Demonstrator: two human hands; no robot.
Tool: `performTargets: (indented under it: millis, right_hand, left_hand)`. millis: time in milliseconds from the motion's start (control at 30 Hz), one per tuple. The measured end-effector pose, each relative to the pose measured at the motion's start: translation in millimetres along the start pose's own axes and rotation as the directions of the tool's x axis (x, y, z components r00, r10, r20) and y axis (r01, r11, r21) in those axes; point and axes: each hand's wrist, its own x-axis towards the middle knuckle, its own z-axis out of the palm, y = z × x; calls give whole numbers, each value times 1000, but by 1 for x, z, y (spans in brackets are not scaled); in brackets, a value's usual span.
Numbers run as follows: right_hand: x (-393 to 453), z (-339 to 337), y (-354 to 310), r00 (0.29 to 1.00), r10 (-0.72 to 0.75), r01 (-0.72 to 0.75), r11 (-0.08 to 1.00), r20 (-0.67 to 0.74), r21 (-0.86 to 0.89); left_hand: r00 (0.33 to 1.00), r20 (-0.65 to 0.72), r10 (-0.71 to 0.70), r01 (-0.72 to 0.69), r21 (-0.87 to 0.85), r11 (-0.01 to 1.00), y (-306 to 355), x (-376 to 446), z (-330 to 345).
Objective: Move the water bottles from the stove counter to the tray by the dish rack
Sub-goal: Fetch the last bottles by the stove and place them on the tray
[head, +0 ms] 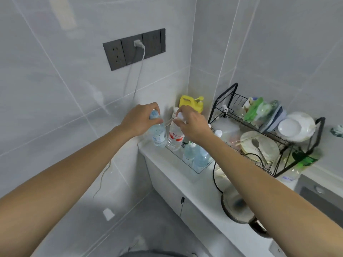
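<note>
Clear tray [199,171] holds two bottles [196,156]; each hand, left [138,120] and right [193,125], grips another bottle's cap.

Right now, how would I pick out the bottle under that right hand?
Find the black dish rack on the white counter; left of it, bottles crowd a clear tray. The right hand grips the red-labelled bottle by its white cap; its neighbours carry blue labels.

Two hands [138,120] [193,125] atop upright bottles [157,133] [175,136] beside tray [187,165].
</note>
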Motion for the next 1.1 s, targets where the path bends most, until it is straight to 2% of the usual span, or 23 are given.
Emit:
performTargets:
  millis: [300,467,667,933,1100]
  right_hand:
    - [58,55,31,986,165,-166,984,-19,-65]
    - [66,80,42,951,308,-305,945,8,-118]
    - [56,100,58,909,413,-390,893,62,-226]
    - [42,119,76,888,449,-404,863,94,-303]
    - [41,130,79,899,428,-361,846,97,-392]
  left_hand:
    - [979,141,150,-151,-3,988,-57,91,47]
    - [943,247,222,-237,29,971,-78,117,76]
    - [883,392,257,-272,-19,962,-94,136,113]
    - [804,507,311,-359,-3,933,-91,154,149]
    - [780,526,339,-395,-7,919,-95,165,159]
